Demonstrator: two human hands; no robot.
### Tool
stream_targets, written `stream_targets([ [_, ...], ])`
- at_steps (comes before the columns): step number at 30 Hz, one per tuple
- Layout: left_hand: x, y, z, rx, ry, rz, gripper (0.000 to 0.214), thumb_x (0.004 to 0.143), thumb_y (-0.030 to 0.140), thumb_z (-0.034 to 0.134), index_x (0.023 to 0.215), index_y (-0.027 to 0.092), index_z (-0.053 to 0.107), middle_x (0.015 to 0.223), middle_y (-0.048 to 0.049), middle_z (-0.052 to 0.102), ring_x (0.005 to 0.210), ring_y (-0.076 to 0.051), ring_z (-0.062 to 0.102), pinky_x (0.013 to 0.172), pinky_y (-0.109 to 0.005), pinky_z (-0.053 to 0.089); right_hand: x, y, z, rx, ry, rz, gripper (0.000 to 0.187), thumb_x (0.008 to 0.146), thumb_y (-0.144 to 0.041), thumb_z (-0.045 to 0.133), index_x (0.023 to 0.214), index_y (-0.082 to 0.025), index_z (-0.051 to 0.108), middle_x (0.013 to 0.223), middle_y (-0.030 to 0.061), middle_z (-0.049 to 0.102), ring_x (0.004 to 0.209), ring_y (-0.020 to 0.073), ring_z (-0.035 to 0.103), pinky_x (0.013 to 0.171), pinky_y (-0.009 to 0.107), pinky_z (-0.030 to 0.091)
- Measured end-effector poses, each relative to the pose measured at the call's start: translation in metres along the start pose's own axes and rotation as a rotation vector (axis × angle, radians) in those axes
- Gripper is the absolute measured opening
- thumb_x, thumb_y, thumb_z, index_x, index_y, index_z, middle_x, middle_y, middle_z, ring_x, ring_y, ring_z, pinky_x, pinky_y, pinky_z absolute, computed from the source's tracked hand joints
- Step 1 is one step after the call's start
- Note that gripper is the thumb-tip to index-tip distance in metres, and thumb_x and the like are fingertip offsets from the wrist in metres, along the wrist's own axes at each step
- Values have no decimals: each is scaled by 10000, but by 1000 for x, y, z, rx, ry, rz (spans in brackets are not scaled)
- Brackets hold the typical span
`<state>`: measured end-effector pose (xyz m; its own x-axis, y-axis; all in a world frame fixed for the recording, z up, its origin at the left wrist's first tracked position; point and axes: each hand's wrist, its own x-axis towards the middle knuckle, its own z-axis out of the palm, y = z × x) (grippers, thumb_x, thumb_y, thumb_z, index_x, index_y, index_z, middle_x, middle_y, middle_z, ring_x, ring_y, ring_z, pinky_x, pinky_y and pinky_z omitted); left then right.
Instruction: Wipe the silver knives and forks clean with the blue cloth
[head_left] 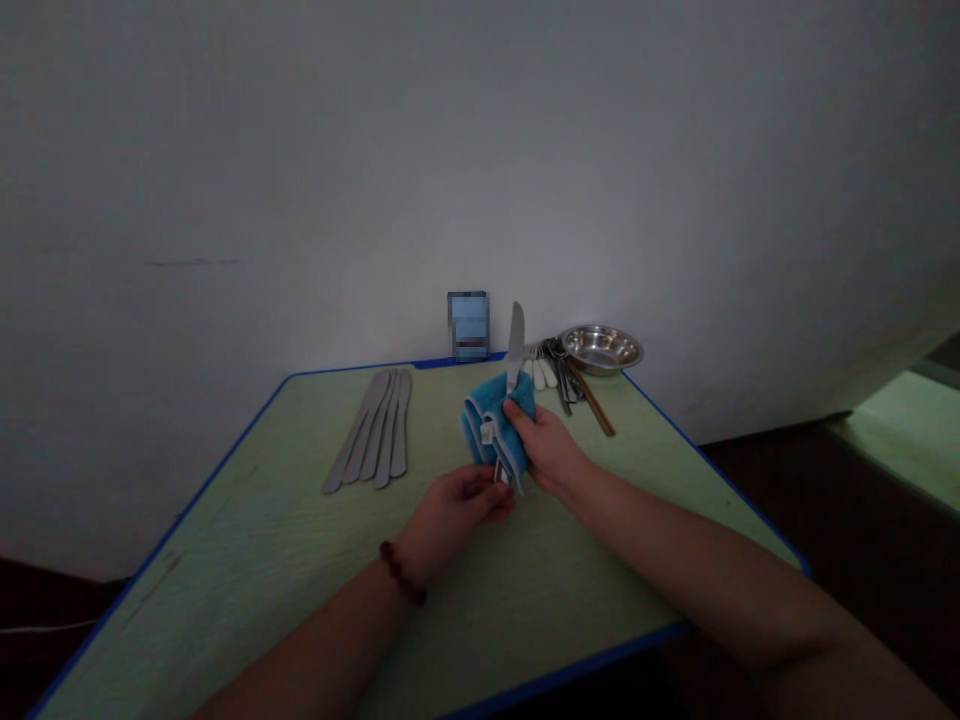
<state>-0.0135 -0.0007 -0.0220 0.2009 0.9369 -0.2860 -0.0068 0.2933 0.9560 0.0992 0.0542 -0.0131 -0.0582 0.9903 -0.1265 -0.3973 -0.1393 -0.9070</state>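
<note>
A silver table knife (516,335) stands blade up above the table, its middle wrapped in a folded blue cloth (484,405) with a small white tag. My right hand (551,445) is closed round the cloth and the knife inside it, thumb pressed on the front. Below the cloth my left hand (469,497), with a dark red bead bracelet on its wrist, pinches the lower end of the knife's handle. To the left several more table knives (379,430) lie side by side, blades and handles roughly parallel.
At the back right lie white-handled forks (541,375), dark metal cutlery (564,385) and brown chopsticks (596,402) beside a shiny metal bowl (602,348). A phone-like screen (469,327) leans on the wall. The pale green table (300,560) has a blue edge.
</note>
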Motion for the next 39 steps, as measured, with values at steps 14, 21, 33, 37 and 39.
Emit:
stream_targets([
  [14, 0, -2, -1, -99, -5, 16, 144, 615, 233, 620, 736, 156, 632, 669, 15, 637, 616, -97, 566, 708, -250, 442, -5, 2, 2, -93, -16, -4, 269, 594, -413, 597, 663, -157, 550, 549, -32, 561, 465, 76, 496, 460, 202, 416],
  [21, -4, 5, 3, -114, 49, -14, 71, 607, 204, 620, 658, 155, 629, 618, 25, 634, 584, -96, 568, 703, -253, 446, -4, 8, 0, -163, -19, -53, 298, 608, -444, 577, 678, -155, 561, 589, -16, 575, 489, 79, 499, 477, 208, 410],
  [33, -1, 2, 1, -114, 77, -3, 77, 624, 201, 612, 687, 169, 581, 646, 13, 644, 634, -129, 601, 734, -303, 458, -4, 11, -2, -302, -39, -118, 299, 646, -455, 534, 688, -160, 562, 599, -2, 576, 499, 86, 486, 469, 201, 391],
  [37, 0, 3, -3, -53, 44, -6, 125, 612, 227, 625, 711, 162, 584, 695, -20, 654, 668, -145, 609, 725, -325, 464, -1, 14, -6, -351, -34, -147, 305, 652, -462, 525, 700, -164, 569, 617, 3, 579, 525, 96, 493, 476, 205, 393],
  [39, 0, 5, -6, -11, 82, 15, 159, 600, 252, 636, 703, 143, 583, 678, -29, 651, 648, -144, 605, 697, -319, 473, 1, 15, -8, -390, -26, -182, 309, 653, -467, 522, 722, -170, 576, 644, 5, 583, 557, 104, 503, 501, 212, 400],
])
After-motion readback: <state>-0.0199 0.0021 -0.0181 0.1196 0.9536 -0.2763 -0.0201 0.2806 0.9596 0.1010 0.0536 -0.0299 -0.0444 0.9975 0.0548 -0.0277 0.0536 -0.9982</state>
